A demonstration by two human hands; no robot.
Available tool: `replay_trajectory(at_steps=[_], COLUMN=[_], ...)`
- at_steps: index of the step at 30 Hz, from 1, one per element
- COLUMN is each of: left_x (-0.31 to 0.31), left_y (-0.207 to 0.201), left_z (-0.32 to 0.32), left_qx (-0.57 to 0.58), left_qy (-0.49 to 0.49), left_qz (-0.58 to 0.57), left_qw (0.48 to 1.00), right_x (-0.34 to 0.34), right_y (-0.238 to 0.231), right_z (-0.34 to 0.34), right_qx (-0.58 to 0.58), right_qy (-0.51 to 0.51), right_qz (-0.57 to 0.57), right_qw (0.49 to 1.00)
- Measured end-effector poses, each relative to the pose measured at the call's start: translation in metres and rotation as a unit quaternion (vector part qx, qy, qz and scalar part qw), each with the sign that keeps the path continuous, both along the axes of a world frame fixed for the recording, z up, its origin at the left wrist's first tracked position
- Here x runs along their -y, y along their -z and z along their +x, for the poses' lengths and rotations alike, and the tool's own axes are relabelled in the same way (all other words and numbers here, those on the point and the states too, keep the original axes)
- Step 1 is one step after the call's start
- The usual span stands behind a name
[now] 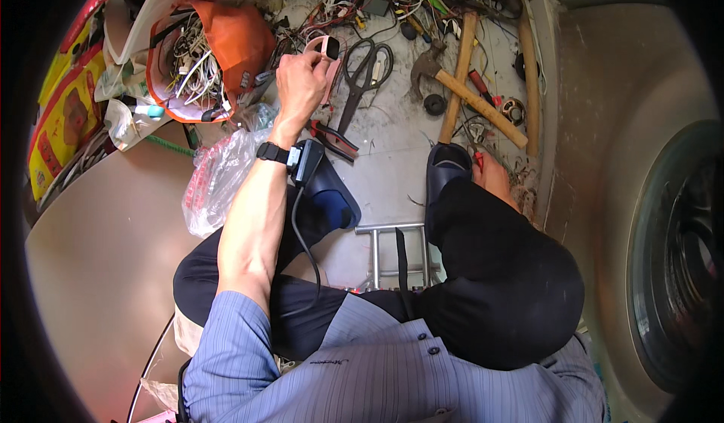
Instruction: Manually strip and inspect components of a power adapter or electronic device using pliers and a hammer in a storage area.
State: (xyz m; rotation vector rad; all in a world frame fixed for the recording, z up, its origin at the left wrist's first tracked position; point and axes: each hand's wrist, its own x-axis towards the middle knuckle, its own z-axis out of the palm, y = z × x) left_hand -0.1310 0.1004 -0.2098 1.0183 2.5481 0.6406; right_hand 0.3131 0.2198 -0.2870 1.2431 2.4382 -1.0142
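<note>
On the floor [392, 185], between an orange bag [240, 42] and a hammer [483, 106], lie scissors [350, 112]. My left hand [300, 83] pinches a pink watch [329, 47] just beside them. My right hand [494, 176], partly hidden, is at a red handle [478, 159]; I cannot tell whether it grips it.

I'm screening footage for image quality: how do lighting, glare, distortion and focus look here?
Head view: black fisheye corners, straight edges bowing toward the rim; head view: white glare on the crinkled clear plastic bag with red print; head view: the dark round glass washer door falls into shadow; head view: the pink-strapped watch with dark face shows no obvious blur.
</note>
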Motion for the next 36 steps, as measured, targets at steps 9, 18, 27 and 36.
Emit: replay_trajectory(at_steps=[9,18,27,36], left_x=[0.012,0.026,0.007,0.002], left_y=[0.003,0.048,0.086,0.093], left_z=[0.037,0.121,0.079,0.005], left_qx=[-0.099,-0.114,-0.151,-0.185], left_qy=[0.072,0.308,0.349,0.261], left_qz=[0.063,0.019,-0.092,-0.103], left_qw=[0.991,0.944,0.920,0.942], right_x=[-0.032,-0.068,-0.084,-0.093], right_y=[-0.032,-0.079,-0.043,-0.028], right_z=[-0.014,-0.088,-0.088,-0.099], right_qx=[-0.030,-0.129,-0.034,0.000], right_qy=[-0.121,-0.149,-0.107,-0.121], right_qz=[0.063,0.234,0.151,0.095], right_qw=[0.990,0.952,0.982,0.988])
